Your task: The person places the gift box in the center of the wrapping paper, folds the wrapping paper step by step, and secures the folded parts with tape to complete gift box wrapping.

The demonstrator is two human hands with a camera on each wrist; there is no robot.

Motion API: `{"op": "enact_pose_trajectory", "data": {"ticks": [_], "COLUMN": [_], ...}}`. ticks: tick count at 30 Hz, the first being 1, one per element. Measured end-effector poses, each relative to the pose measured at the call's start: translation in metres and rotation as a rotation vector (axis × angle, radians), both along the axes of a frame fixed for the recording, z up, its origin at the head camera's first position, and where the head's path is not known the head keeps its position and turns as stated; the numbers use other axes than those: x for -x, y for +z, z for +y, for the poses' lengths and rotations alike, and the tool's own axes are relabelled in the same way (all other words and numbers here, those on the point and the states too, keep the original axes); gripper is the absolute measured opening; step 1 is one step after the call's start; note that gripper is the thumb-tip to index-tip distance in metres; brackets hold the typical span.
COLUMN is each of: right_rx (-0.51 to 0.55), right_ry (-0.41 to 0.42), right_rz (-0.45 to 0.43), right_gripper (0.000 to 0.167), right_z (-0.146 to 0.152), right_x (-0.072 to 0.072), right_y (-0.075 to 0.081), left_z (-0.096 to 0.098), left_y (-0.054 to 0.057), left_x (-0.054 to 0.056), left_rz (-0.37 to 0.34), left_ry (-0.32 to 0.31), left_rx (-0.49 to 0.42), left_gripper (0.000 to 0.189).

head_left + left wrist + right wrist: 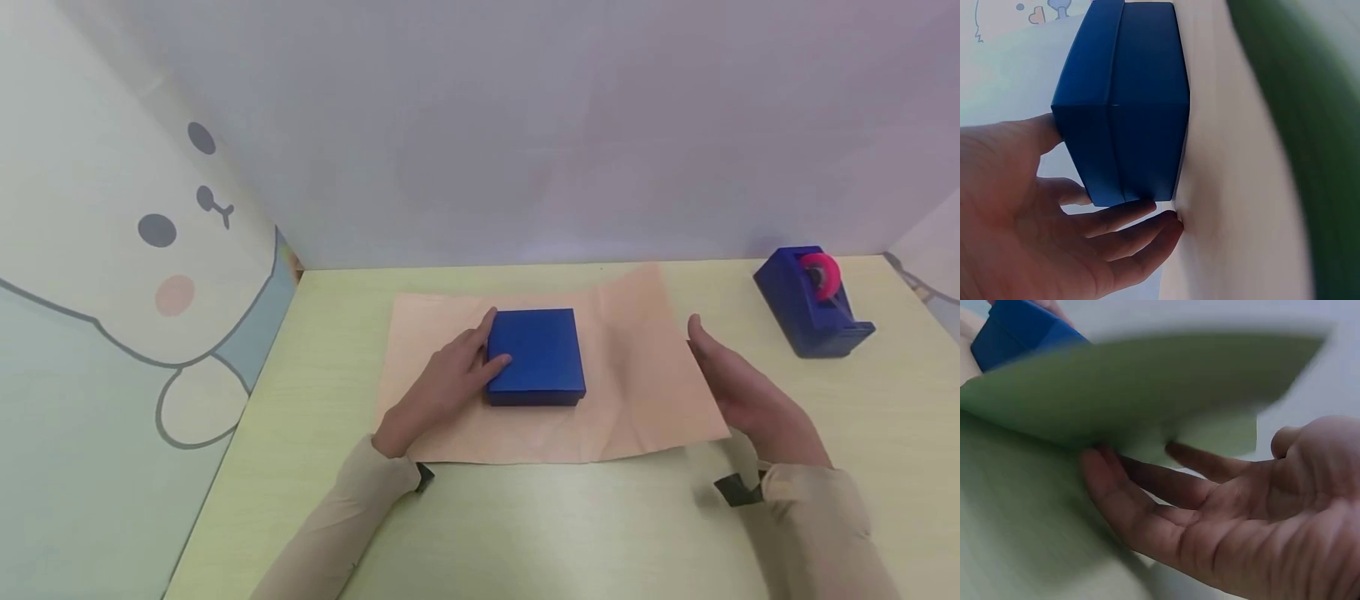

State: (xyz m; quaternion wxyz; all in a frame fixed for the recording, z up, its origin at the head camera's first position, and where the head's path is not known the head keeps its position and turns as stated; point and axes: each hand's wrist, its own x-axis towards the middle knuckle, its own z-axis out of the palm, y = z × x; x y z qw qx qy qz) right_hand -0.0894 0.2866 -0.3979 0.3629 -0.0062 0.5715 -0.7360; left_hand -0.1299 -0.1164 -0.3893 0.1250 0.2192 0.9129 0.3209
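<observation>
A square blue box (534,354) with a lid sits on a sheet of peach-coloured paper (645,383). My left hand (450,371) holds the box at its left side. Its thumb lies on the lid's edge, and the other fingers (1138,250) press the side wall near the paper. The sheet's right part is lifted off the table, and its underside (1147,387) is green. Under that raised part are the fingers of my right hand (757,404), loosely bent, with the thumb apart from the paper.
A blue tape dispenser (806,308) with a pink-cored roll stands at the table's back right. The pale wooden table (525,533) meets a plain wall (510,133) behind, and a cartoon-printed panel (97,383) borders the left side.
</observation>
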Motion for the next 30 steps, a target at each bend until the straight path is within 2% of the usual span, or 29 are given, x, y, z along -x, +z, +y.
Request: {"op": "enact_pose_trajectory", "data": {"ticks": [5, 12, 18, 21, 30], "right_rx": [-0.105, 0.023, 0.001, -0.085, -0.447], "right_ry": [-0.032, 0.002, 0.050, 0.039, -0.043], "right_rz": [0.043, 0.177, 0.294, 0.362, 0.542], "right_gripper": [0.077, 0.058, 0.054, 0.053, 0.044], "right_z": [-0.021, -0.047, -0.067, -0.074, -0.103], "right_x": [0.000, 0.002, 0.002, -0.001, -0.011], "right_y": [0.002, 0.004, 0.007, 0.009, 0.009], "left_z": [0.001, 0.002, 0.001, 0.000, 0.000], "left_y": [0.000, -0.001, -0.002, -0.003, -0.002], "left_x": [0.000, -0.001, 0.000, -0.001, 0.000], "left_rz": [-0.007, 0.005, 0.005, 0.014, -0.004], "left_ry": [0.001, 0.007, 0.013, 0.010, 0.016], "left_rx": [-0.008, 0.001, -0.023, -0.030, -0.036], "left_gripper": [0.079, 0.080, 0.079, 0.079, 0.078]}}
